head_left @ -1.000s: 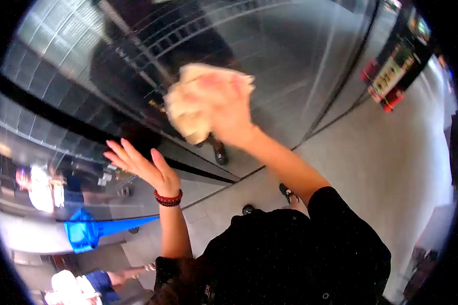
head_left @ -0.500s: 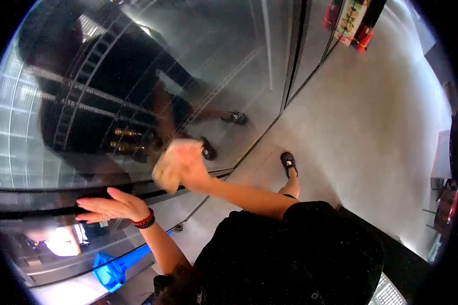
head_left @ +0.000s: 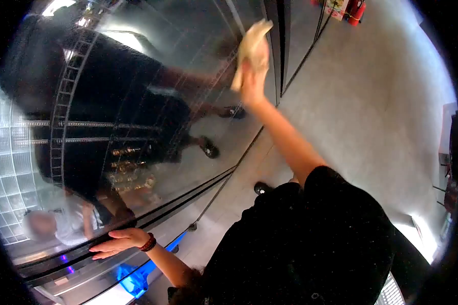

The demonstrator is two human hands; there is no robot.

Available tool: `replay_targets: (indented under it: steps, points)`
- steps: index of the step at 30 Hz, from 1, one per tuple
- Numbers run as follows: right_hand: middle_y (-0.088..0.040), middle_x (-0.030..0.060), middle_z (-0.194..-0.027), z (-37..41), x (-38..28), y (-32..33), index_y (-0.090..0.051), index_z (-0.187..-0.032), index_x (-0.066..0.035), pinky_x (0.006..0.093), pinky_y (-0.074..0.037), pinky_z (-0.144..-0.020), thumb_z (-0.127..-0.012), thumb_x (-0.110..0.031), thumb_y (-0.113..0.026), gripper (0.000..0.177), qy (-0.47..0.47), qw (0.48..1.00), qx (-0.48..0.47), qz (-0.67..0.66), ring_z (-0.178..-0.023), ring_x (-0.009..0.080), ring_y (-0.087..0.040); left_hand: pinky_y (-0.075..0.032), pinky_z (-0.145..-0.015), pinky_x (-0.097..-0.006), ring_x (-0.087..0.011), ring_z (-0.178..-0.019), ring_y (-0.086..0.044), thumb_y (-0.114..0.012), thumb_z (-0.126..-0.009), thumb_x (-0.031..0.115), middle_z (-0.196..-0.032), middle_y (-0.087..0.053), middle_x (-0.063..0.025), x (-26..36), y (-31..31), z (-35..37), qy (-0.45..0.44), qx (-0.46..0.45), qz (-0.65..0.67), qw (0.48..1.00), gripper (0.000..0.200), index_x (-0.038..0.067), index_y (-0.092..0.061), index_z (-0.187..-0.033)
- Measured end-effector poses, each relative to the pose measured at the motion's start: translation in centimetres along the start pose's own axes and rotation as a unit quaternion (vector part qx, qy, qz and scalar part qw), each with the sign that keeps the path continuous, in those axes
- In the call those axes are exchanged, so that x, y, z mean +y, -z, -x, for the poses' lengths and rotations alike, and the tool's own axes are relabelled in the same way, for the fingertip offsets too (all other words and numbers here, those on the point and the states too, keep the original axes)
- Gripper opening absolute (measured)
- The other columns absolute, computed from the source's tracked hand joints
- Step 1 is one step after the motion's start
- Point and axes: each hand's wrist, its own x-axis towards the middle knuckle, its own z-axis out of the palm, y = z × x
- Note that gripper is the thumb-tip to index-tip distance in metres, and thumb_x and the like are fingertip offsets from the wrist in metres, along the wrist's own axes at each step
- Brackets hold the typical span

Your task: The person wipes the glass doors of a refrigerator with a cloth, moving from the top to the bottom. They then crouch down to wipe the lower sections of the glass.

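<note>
A large dark glass panel with a reflective face fills the left of the head view. Near its upper right edge, my right hand is closed on a pale yellowish cloth and holds it against the glass. Hand and cloth are slightly blurred. My left hand rests with fingers stretched out along the black edge of the panel. A dark red bead bracelet circles the left wrist. Reflections of a person and shelves cover much of the glass.
A bright blue plastic object with a long blue part stands at the lower left. Grey floor stretches to the right. A red fire extinguisher stands at the top, beside a patterned board. My dark shoe is on the floor.
My right hand has swept the cloth up and to the right across the glass, toward its right edge. My left hand stays at the panel's edge, lower in view as the camera has shifted.
</note>
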Motion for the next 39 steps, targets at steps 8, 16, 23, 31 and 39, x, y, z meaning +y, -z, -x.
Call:
replay_targets:
  steps: [8, 16, 23, 31, 39]
  points:
    - [-0.041, 0.0198, -0.135, 5.9, 8.6, 4.0, -0.041, -0.132, 0.003, 0.0372, -0.031, -0.104, -0.099, -0.03, -0.041, 0.047, -0.205, 0.969, 0.11, 0.08, -0.123, 0.032, -0.041, -0.014, -0.109, -0.0579, -0.0452, -0.138, -0.015, -0.031, -0.097, 0.055, -0.151, -0.023, -0.0229, -0.2, -0.3, 0.1, -0.01, 0.01, -0.027, 1.0, 0.076, -0.003, -0.025, -0.145]
    - [-0.021, 0.0176, -0.151, 27.2, 0.5, -1.7, -0.007, -0.15, -0.005, 0.0384, -0.02, -0.111, -0.102, -0.04, -0.032, 0.065, -0.556, 0.818, 0.142, 0.017, -0.137, 0.0315, -0.025, -0.011, -0.112, -0.0523, -0.0405, -0.142, -0.008, -0.033, -0.099, 0.048, -0.154, -0.015, -0.0202, 0.8, 0.1, -0.1, -0.008, -0.014, -0.014, 1.0, 0.071, -0.003, -0.02, -0.147]
    - [-0.051, 0.0035, -0.124, 46.2, -3.1, -9.2, -0.045, -0.127, -0.012, 0.0287, -0.04, -0.093, -0.094, -0.055, -0.039, 0.054, -0.733, 0.599, 0.275, -0.168, -0.109, 0.0167, -0.05, -0.008, -0.113, -0.05, -0.0402, -0.142, -0.004, -0.035, -0.099, 0.048, -0.155, -0.011, -0.0197, 0.7, 0.5, -0.2, -0.022, -0.045, -0.006, 0.999, 0.073, -0.003, -0.015, -0.147]
    - [-0.052, 0.0001, -0.069, 34.3, 5.4, -1.8, -0.055, -0.084, -0.012, 0.0317, -0.036, -0.045, -0.093, -0.047, -0.038, 0.04, -0.622, 0.595, 0.41, -0.3, -0.05, 0.016, -0.043, -0.005, -0.113, -0.0526, -0.0425, -0.142, -0.003, -0.038, -0.098, 0.045, -0.155, -0.013, -0.0197, 1.2, 0.7, -0.3, -0.033, -0.054, -0.011, 0.998, 0.073, -0.004, -0.014, -0.147]
    - [-0.05, 0.003, -0.065, 38.9, 0.3, -3.0, -0.054, -0.088, -0.009, 0.0346, -0.036, -0.044, -0.097, -0.042, -0.038, 0.037, -0.622, 0.651, 0.306, -0.31, -0.048, 0.0192, -0.041, -0.008, -0.113, -0.0489, -0.041, -0.142, -0.006, -0.037, -0.099, 0.044, -0.154, -0.014, -0.0217, 1.4, 0.6, -0.3, -0.035, -0.028, -0.024, 0.999, 0.071, -0.004, -0.018, -0.147]
